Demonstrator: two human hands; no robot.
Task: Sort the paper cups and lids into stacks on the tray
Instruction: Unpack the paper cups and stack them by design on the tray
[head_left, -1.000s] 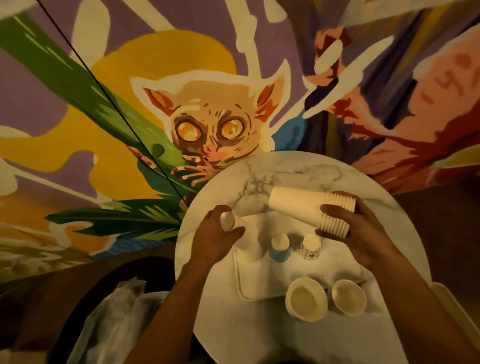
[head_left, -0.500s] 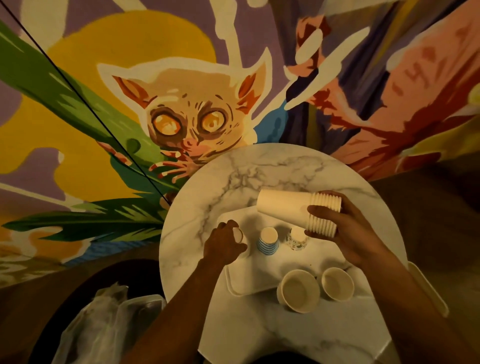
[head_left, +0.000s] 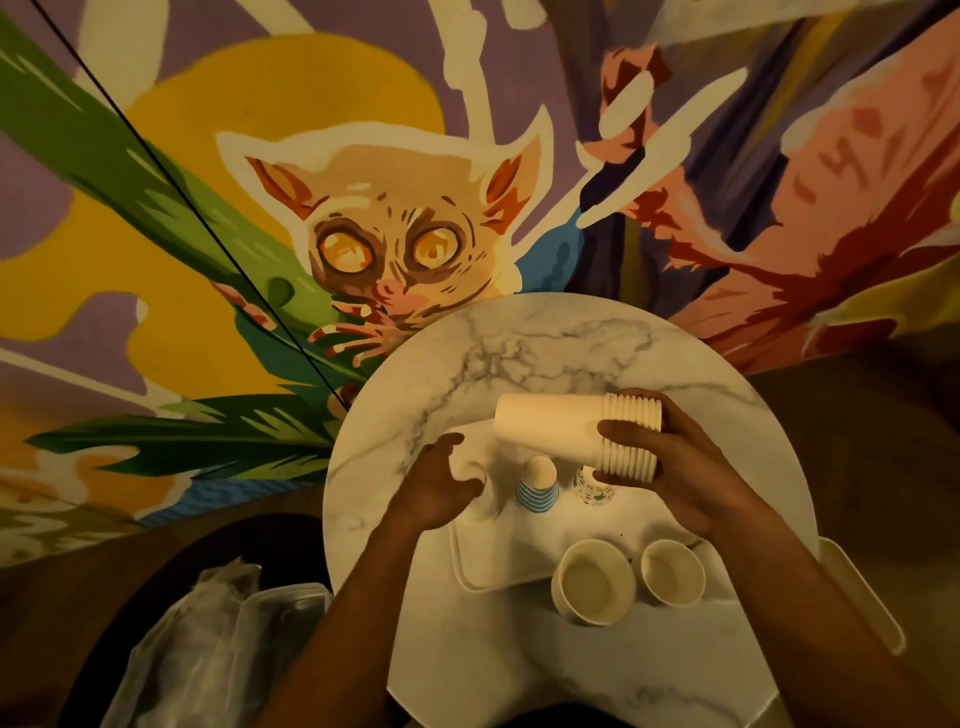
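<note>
A sideways stack of nested cream paper cups (head_left: 571, 434) hung over the white rectangular tray (head_left: 498, 561), its ribbed rim end grasped by the right hand (head_left: 691, 483). Below it, upside down on the tray, stood a blue-striped paper cup (head_left: 537, 486) and a patterned paper cup (head_left: 592, 488). The left hand (head_left: 431, 488) curved around a small white cup (head_left: 475, 506); whether it gripped could not be told. Two cream paper bowls (head_left: 592, 582) sat upright at the tray's near edge, on the round marble table (head_left: 519, 353).

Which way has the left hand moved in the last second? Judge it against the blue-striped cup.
Yes. The left hand has come down and rightward, nearer the blue-striped cup on the tray.
</note>
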